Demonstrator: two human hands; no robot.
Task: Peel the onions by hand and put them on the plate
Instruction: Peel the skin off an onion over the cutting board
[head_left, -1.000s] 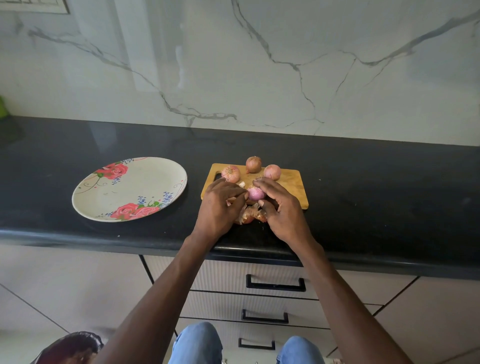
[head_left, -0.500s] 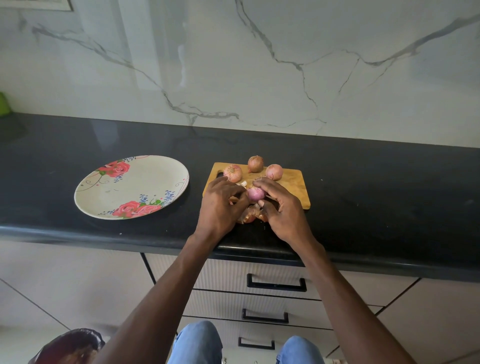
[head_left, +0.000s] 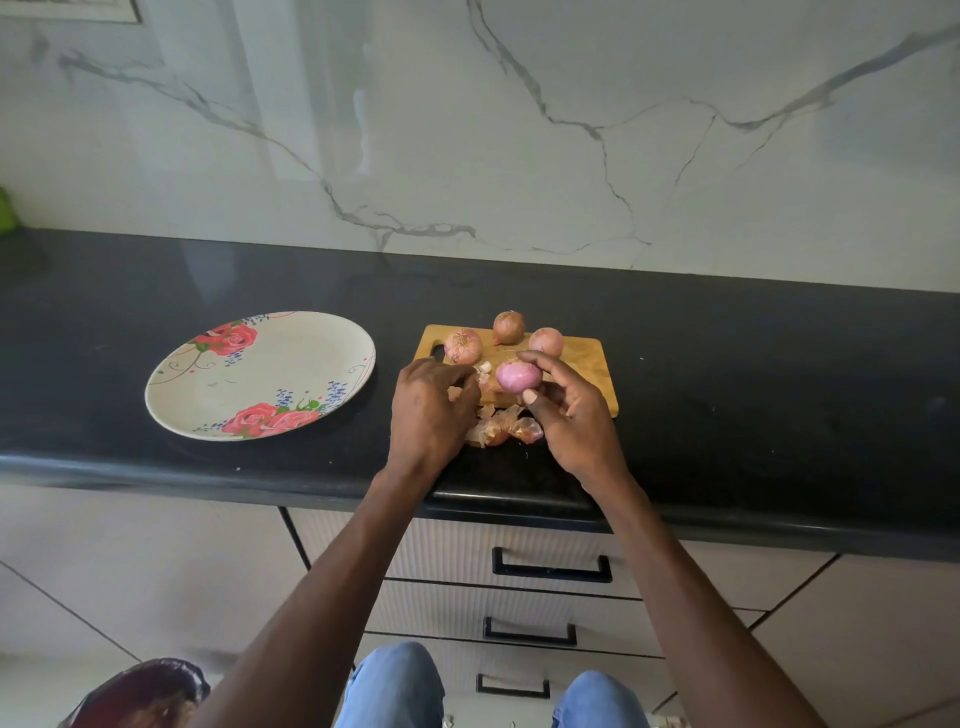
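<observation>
My right hand (head_left: 571, 415) holds a peeled purple onion (head_left: 517, 375) between thumb and fingers, just above the near part of a wooden cutting board (head_left: 587, 364). My left hand (head_left: 431, 410) is beside it on the left, fingers curled, pinching a small scrap of skin (head_left: 483, 368). Three unpeeled onions (head_left: 462, 345) (head_left: 509, 327) (head_left: 545, 341) sit along the board's far side. A pile of loose onion skins (head_left: 501, 426) lies on the counter in front of the board. The flowered plate (head_left: 260, 374) lies to the left with nothing on it.
The black counter (head_left: 727, 389) runs under a marble wall. Below its front edge are drawers with black handles (head_left: 550, 569). A dark bag (head_left: 140, 691) sits on the floor at the lower left. A green object (head_left: 8, 210) shows at the left edge.
My hands have drawn slightly apart. The peeled onion is now more exposed in my right hand, and my left hand has pulled away to the left with a scrap of skin.
</observation>
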